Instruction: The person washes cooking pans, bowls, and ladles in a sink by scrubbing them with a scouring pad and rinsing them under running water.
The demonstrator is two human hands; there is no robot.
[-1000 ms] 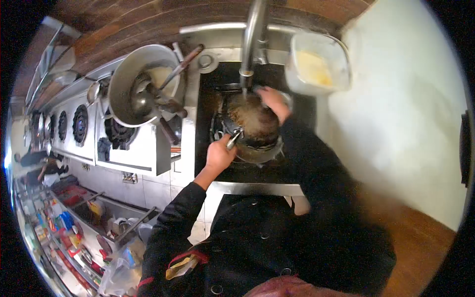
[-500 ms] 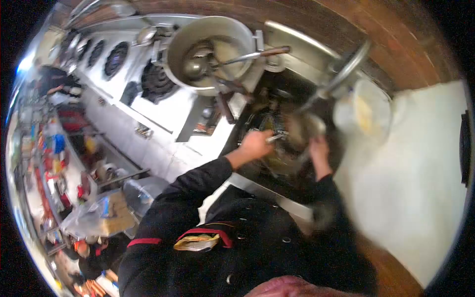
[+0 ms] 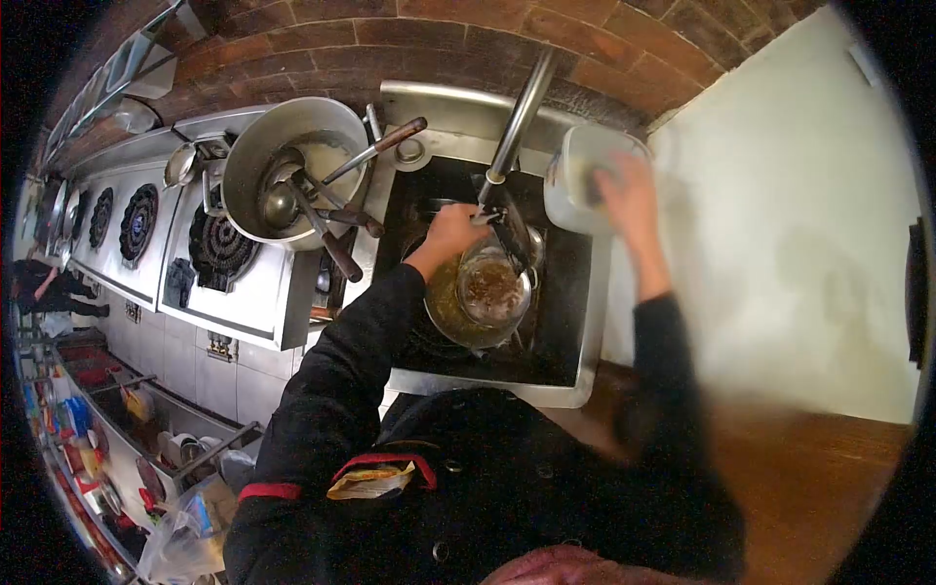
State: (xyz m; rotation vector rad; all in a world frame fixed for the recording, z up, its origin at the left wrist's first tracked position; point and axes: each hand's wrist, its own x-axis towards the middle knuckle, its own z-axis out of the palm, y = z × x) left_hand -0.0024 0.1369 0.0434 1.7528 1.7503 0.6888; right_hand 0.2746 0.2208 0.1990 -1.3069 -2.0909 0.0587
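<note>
My left hand (image 3: 453, 237) is closed around a short metal handle (image 3: 484, 219) close beneath the metal spout pipe (image 3: 517, 122). What the handle belongs to is partly hidden. Below it, a round vessel holding foamy brown liquid (image 3: 494, 290) sits within a wider metal pot (image 3: 458, 322), in a dark recessed basin (image 3: 561, 331). My right hand (image 3: 627, 190), smeared by motion, is over the whitish plastic tub (image 3: 570, 200) to the right. A dark blur shows by its fingers, and I cannot make out whether they grip anything.
To the left stands a large metal pot (image 3: 239, 180) with several ladles (image 3: 281, 205) leaning in it. Stove burners (image 3: 219, 244) line the counter beyond. A brick wall (image 3: 429, 44) rises behind, a white wall (image 3: 780, 244) on the right. Another person (image 3: 58, 288) is at far left.
My right hand has moved from the basin up and right to the plastic tub. My left hand has stayed closed on the handle. The camera view has turned.
</note>
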